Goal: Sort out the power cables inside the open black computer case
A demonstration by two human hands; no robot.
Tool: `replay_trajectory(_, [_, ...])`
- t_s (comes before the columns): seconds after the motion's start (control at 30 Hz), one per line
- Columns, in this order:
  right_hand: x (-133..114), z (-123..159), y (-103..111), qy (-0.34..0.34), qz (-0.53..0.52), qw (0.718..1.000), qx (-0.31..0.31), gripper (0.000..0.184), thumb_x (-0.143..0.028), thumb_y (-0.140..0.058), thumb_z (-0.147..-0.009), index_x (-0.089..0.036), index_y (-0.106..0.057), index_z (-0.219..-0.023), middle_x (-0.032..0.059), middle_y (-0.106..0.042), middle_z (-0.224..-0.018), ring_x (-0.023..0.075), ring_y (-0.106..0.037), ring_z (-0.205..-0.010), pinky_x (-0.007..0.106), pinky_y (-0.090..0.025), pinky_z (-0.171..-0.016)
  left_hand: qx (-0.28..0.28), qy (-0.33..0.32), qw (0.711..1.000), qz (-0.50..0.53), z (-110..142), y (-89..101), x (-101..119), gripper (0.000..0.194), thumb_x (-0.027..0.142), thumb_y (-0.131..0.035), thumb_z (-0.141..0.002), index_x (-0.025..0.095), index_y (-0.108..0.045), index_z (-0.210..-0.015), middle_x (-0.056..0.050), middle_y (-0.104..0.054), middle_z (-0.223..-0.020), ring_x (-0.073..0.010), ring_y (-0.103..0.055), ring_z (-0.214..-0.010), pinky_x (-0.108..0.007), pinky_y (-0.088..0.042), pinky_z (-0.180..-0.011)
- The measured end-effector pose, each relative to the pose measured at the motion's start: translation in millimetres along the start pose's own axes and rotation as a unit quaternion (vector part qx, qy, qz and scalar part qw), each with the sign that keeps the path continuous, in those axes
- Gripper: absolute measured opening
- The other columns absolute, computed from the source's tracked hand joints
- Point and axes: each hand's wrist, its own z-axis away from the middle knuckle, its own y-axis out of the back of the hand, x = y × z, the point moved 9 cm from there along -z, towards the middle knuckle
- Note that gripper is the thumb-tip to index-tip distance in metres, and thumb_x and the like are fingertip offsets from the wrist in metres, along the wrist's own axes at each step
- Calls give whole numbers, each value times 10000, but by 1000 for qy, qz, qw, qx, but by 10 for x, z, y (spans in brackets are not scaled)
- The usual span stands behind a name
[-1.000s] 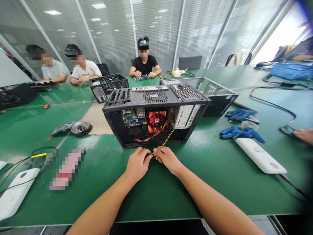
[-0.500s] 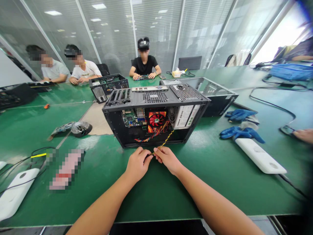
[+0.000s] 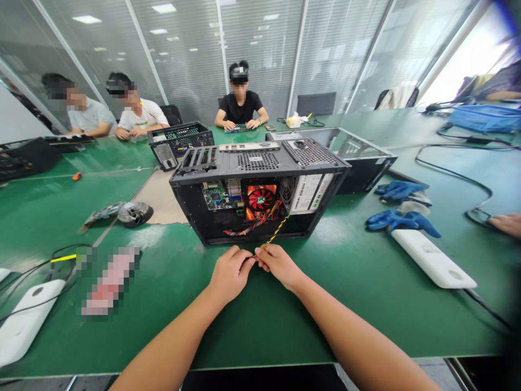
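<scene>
We pinch the yellow-and-black twisted cable (image 3: 278,229) between the fingertips of both hands, with the left hand (image 3: 230,271) and the right hand (image 3: 280,266) nearly meeting and each grip narrow. From the grip, the exposed length slants away from us and to the right, its long axis leading up into the open side of the computer case (image 3: 223,165), by the lower edge of the power supply (image 3: 310,194). Our right hand is nearer to that visible run; our left hand holds the part just to the left, where the fingers cover it, so we cannot tell which way its tip points. The case stands just beyond the grip, its long axis running from left to right across our view and its open side facing us. Inside, the red fan (image 3: 261,200) lies almost straight ahead of our fingers, with the coloured wires (image 3: 254,225) hanging below it. Well off to the right of the grip, we see blue gloves (image 3: 401,221) beside a white power strip (image 3: 433,259).
</scene>
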Motion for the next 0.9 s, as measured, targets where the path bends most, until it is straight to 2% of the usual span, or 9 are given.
replay_trajectory(0.2, [2, -6, -2, 7, 6, 1000, 0, 423, -532, -566, -838, -166, -550, -626, -11, -512, -575, 90, -428, -498, 242, -333, -496, -4, 27, 999, 28, -29, 18, -17, 141, 256, -533, -920, 198, -650, -868, -7, -550, -781, -123, -540, -686, -253, -426, -659])
replay_trajectory(0.5, [44, -22, 7, -6, -10, 1000, 7, 419, -545, -588, -816, -159, -569, -655, -19, -508, -567, 82, -425, -476, 234, -324, -473, 13, 28, 999, 25, -36, 40, -39, 86, 253, -597, -881, 185, -648, -890, -8, -543, -795, -127, -549, -695, -253, -440, -667])
replay_trajectory(0.77, [54, -17, 20, -10, -6, 1000, 13, 423, -552, -585, -813, -160, -564, -655, -17, -515, -568, 86, -428, -479, 238, -330, -477, -12, 29, 999, 18, -39, 8, -34, 134, 245, -550, -913, 195, -672, -896, -11, -575, -790, -133, -576, -724, -256, -448, -686])
replay_trajectory(0.9, [65, -17, 26, -14, -6, 1000, 19, 420, -551, -590, -810, -159, -567, -660, -18, -509, -564, 84, -423, -473, 238, -322, -469, -14, 39, 999, 20, -36, 0, -66, 123, 275, -588, -895, 199, -685, -896, -6, -583, -763, -130, -576, -694, -252, -454, -661])
